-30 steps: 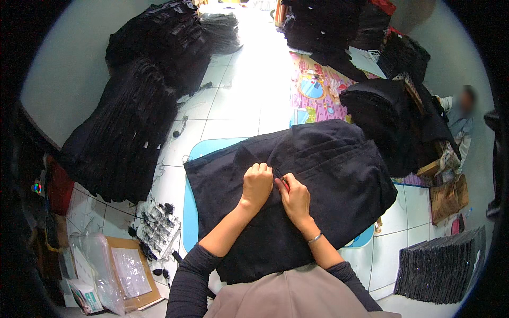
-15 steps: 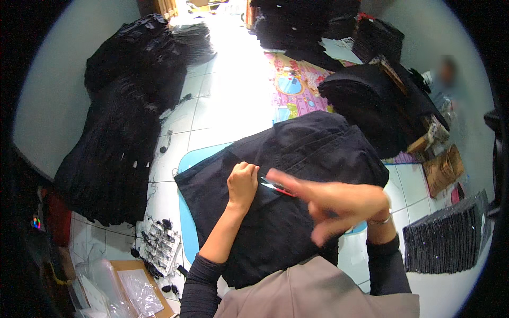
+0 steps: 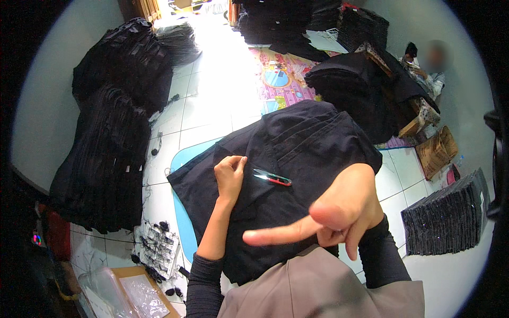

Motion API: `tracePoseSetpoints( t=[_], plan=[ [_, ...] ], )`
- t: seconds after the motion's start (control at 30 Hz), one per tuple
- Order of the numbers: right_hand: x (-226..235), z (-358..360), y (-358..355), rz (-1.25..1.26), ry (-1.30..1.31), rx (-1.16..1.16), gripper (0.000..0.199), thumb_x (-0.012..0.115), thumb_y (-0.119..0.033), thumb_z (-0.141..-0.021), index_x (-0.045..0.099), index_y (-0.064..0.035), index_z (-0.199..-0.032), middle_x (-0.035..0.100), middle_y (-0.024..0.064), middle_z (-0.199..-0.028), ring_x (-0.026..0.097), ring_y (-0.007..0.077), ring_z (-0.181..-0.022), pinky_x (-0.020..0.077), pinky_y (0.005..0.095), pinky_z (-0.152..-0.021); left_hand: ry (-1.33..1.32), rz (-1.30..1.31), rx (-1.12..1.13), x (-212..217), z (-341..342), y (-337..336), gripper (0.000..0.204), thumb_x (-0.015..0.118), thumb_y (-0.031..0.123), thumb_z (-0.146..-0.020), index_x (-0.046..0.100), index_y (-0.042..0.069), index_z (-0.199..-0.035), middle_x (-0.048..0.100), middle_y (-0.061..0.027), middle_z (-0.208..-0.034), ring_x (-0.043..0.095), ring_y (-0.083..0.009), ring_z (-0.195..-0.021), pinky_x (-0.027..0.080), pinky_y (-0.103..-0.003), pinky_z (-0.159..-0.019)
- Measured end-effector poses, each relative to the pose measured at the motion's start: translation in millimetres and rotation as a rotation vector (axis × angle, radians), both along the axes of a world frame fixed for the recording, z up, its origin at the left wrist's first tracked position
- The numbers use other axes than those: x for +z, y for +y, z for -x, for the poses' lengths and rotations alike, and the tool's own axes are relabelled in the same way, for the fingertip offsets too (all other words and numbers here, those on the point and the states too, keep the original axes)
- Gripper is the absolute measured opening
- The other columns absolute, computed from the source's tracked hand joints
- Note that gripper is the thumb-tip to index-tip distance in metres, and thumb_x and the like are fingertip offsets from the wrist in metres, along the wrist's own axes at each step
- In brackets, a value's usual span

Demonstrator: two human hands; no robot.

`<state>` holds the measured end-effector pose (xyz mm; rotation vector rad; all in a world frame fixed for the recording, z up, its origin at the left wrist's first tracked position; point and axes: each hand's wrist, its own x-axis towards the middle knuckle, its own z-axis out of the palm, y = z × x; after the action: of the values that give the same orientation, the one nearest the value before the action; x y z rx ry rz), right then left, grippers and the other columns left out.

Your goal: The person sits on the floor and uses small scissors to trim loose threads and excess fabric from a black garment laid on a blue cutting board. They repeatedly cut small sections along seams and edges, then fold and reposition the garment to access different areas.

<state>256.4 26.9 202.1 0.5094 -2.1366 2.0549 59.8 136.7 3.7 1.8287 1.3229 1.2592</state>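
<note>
- Black stacks of folded garments line the floor on the left, looking like a big batch, though which are finished I cannot tell.
- Left hand rests on the black garment spread over the blue board, fingers pinched together on the cloth.
- Thread snips lie loose on the fabric, just beside that hand, so trimming seems paused.
- Right hand hangs raised near the camera, fingers spread, gripping nothing.
- More dark piles sit at right.
</note>
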Motion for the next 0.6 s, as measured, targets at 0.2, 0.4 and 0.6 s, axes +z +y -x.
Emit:
tracePoseSetpoints(
  t=[0.2,0.4,0.6],
  plan=[
    [-96,-4,42,-0.149,-0.493,-1.232,0.074,0.075,-0.019,-0.082,0.039,-0.0061,-0.146,0.055,0.0203,-0.134,0.059,0.0112,-0.075,0.0537,0.0269,-0.066,0.180,-0.167,-0.186,0,19,16,0.026,0.052,0.009,-0.094,0.061,0.005,-0.119,0.058,-0.0143,-0.124,0.060,-0.0353,-0.107,0.047,-0.041,-0.092],
    [-210,41,26,-1.241,-0.704,-1.891,0.043,0.067,-0.023,-0.083,0.054,-0.0046,-0.121,0.054,0.0104,-0.106,0.055,0.0272,-0.096,0.0484,0.0368,-0.083,0.258,-0.073,-0.221,-3,26,26,0.014,0.068,0.006,-0.083,0.064,0.004,-0.096,0.058,-0.0121,-0.095,0.062,-0.0298,-0.088,0.050,-0.037,-0.079],
    [-198,37,26,-1.073,-0.784,-1.902,0.023,0.053,-0.001,-0.088,0.052,-0.0015,-0.111,0.057,0.0184,-0.099,0.060,0.0317,-0.086,0.0503,0.0407,-0.071,0.166,-0.159,0.060,10,20,9,0.007,0.070,0.002,-0.080,0.066,0.002,-0.086,0.061,-0.0123,-0.087,0.065,-0.0265,-0.081,0.051,-0.036,-0.071]
  ],
)
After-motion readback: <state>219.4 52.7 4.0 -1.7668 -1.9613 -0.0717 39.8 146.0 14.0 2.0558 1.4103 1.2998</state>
